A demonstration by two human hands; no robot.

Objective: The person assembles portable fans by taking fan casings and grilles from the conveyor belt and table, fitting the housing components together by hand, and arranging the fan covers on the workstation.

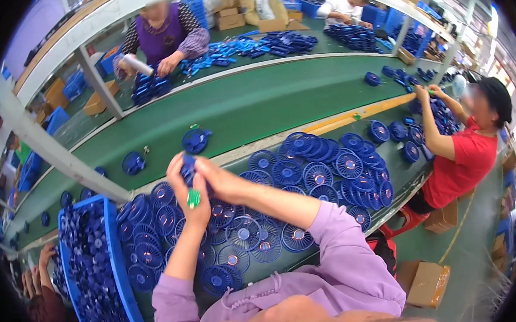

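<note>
Nearest, at the left, a blue bin (pixel 116 253) stands full of small dark-blue pieces. Beside it the desk (pixel 299 261) carries many blue grilles (pixel 243 233), overlapping and stacked toward the right. They look like thin, light plastic: stiff, but with fine ribs that could flex or snap. The outer rim seems the safer hold.

Above the grilles, the blue part (pixel 188 168) sits between the two hands. The left grip (pixel 181 186) is curled around its left side; the right grip (pixel 213 176) closes on it from the right, fingers bent inward. How tightly each holds cannot be told, since the fingers hide most of the part. It looks like a light, rigid, rather smooth shell, best held by its solid outer edge. A green piece (pixel 193 198) shows against the left grip; whether it is pinched there is unclear.

Farther off, similar blue parts (pixel 195 140) lie on the green belt (pixel 261 111), well apart. A person in red (pixel 461 164) works at the right, and another in purple (pixel 159 37) beyond the belt.
</note>
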